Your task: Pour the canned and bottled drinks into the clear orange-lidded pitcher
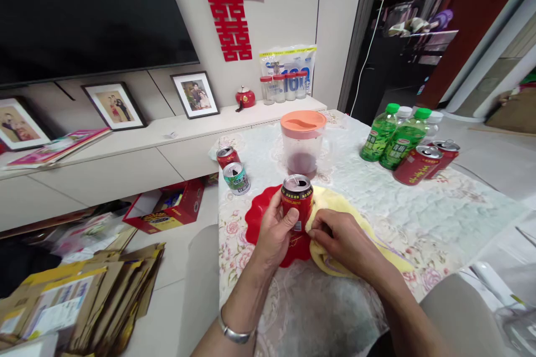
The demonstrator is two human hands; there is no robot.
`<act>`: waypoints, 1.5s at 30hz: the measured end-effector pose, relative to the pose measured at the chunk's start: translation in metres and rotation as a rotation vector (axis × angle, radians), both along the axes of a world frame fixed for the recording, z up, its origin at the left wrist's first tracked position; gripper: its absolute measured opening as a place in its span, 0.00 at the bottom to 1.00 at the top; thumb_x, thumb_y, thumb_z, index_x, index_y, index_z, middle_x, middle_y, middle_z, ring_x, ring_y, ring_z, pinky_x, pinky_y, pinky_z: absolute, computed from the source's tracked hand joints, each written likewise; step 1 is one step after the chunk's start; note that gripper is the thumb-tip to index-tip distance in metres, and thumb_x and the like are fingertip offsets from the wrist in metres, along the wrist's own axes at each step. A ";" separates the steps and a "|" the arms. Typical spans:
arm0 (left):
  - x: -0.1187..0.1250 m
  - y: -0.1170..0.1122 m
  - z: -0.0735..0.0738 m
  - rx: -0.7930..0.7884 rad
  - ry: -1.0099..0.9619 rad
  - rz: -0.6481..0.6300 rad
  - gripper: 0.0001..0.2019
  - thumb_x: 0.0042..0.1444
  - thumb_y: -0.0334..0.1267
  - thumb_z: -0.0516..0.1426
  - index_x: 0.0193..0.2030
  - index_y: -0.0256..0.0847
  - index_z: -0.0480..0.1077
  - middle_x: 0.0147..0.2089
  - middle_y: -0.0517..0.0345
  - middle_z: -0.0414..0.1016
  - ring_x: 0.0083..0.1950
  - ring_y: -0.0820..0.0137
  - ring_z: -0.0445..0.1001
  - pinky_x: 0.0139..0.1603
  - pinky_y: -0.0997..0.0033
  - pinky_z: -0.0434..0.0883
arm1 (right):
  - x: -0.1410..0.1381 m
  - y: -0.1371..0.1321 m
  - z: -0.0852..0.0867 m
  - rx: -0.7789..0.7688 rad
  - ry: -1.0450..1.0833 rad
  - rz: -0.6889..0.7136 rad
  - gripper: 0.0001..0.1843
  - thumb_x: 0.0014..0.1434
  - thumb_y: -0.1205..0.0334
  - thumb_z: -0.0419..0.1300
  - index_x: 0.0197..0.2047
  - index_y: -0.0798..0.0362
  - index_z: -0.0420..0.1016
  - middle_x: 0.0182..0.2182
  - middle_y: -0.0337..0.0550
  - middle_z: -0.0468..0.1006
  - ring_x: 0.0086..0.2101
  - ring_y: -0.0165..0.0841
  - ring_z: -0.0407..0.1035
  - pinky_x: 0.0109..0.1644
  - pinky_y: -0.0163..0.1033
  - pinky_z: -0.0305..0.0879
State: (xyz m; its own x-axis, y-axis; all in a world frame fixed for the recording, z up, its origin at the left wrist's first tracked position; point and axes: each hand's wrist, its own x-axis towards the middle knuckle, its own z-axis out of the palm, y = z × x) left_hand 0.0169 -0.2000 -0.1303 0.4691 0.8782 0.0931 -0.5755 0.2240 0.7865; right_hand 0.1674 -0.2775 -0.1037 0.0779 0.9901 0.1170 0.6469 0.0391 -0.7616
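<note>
My left hand is wrapped round a red soda can, held upright with its top opened, over a scalloped red plate. Against the can's right side, my right hand pinches a yellow cloth, whose far end spreads over the table to the right. Part of the plate is hidden by my hands, the can and the cloth. Just behind the can stands a clear pitcher with an orange lid and dark liquid at its bottom.
On the table's left are another red can and a green-white can. Green-capped bottles and two red cans stand at the right. Red-lidded jars line the cabinet; folded cardboard lies on the floor.
</note>
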 end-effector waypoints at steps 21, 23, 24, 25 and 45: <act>0.002 -0.003 0.001 -0.003 -0.048 0.010 0.29 0.54 0.45 0.74 0.60 0.46 0.72 0.61 0.51 0.79 0.65 0.56 0.76 0.68 0.55 0.71 | -0.005 0.003 0.006 0.283 0.181 -0.017 0.08 0.64 0.66 0.63 0.32 0.50 0.73 0.24 0.33 0.72 0.25 0.27 0.66 0.31 0.34 0.60; 0.002 -0.003 0.002 -0.009 -0.053 0.016 0.29 0.54 0.45 0.73 0.60 0.46 0.72 0.61 0.51 0.79 0.64 0.56 0.77 0.67 0.55 0.72 | -0.005 0.004 0.002 0.340 0.139 -0.044 0.07 0.63 0.67 0.64 0.32 0.50 0.74 0.28 0.35 0.73 0.28 0.29 0.67 0.33 0.35 0.62; 0.002 -0.003 0.002 -0.008 -0.053 0.016 0.29 0.54 0.45 0.73 0.60 0.47 0.72 0.61 0.51 0.79 0.64 0.56 0.77 0.67 0.54 0.72 | -0.007 0.005 0.001 0.385 0.116 -0.067 0.07 0.63 0.68 0.64 0.32 0.50 0.74 0.30 0.37 0.74 0.31 0.30 0.69 0.36 0.36 0.63; 0.003 -0.003 0.001 -0.005 -0.051 0.012 0.29 0.55 0.45 0.73 0.61 0.47 0.71 0.62 0.51 0.79 0.64 0.55 0.77 0.68 0.54 0.72 | -0.008 0.005 -0.001 0.436 0.096 -0.087 0.07 0.63 0.68 0.63 0.32 0.50 0.74 0.31 0.38 0.74 0.33 0.31 0.70 0.38 0.37 0.64; 0.003 -0.007 0.000 0.088 -0.087 0.102 0.35 0.53 0.50 0.73 0.65 0.50 0.67 0.65 0.48 0.76 0.64 0.54 0.76 0.69 0.49 0.70 | -0.012 0.017 -0.013 0.113 0.718 -0.271 0.12 0.59 0.51 0.66 0.32 0.51 0.78 0.30 0.40 0.80 0.33 0.36 0.71 0.39 0.39 0.66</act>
